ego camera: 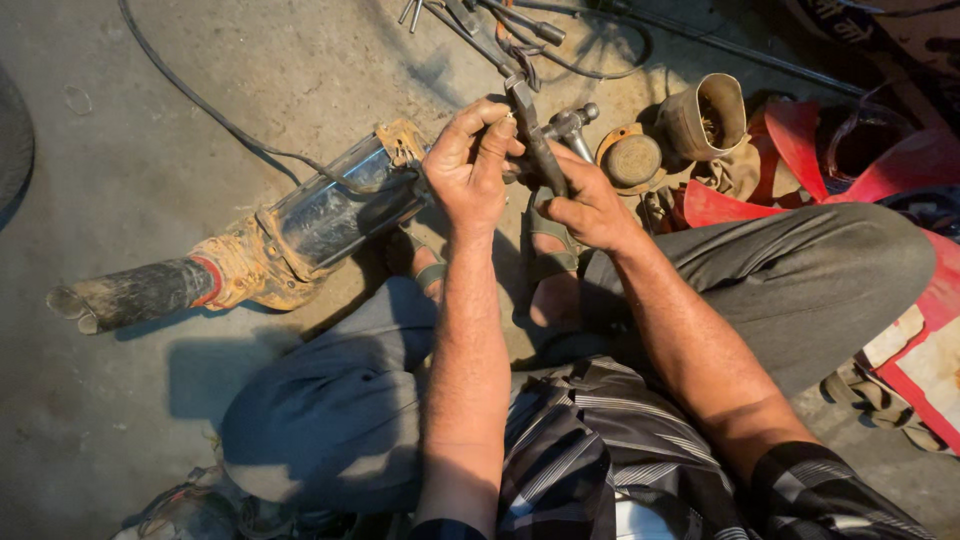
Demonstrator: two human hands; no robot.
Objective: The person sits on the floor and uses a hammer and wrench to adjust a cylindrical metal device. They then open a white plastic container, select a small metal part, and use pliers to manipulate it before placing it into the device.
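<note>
Both hands meet above the sandals: right hand (585,205) fisted round the pliers (535,140), long axis running up-left away from the body, w/ left hand (468,165) nearer the jaws, fingers pinching at the tip, exhaust pipe (300,225) just left.

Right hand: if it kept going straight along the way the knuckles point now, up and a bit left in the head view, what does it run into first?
The right hand grips dark pliers, so it would likely carry them into the left hand, whose fingers pinch at the tool's upper part. Past that lie loose tools on the concrete floor; depth is unclear.
</note>
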